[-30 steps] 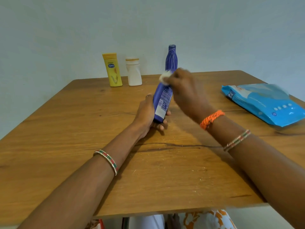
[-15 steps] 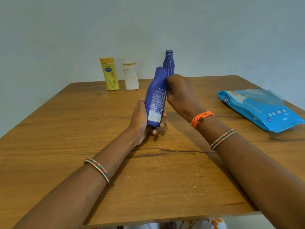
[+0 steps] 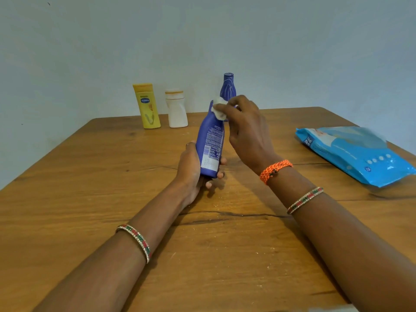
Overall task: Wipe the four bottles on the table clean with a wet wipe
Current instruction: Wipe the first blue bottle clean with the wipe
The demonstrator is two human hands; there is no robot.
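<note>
My left hand [image 3: 191,167] grips the base of a dark blue lotion bottle [image 3: 210,143], held tilted above the table with its printed label facing me. My right hand [image 3: 245,129] pinches a small white wet wipe [image 3: 219,108] against the bottle's upper neck. At the table's far edge stand a yellow bottle [image 3: 147,106], a white bottle [image 3: 176,109] and a second blue bottle [image 3: 228,86], the last partly hidden behind my right hand.
A blue pack of wet wipes [image 3: 353,152] lies on the right side of the wooden table [image 3: 90,199]. A dark crack runs across the tabletop below my hands. A pale wall stands behind the table.
My right hand slid from the bottle's top down behind its right side, then came back up to the neck, and the wipe shows again. The left hand kept its grip.
</note>
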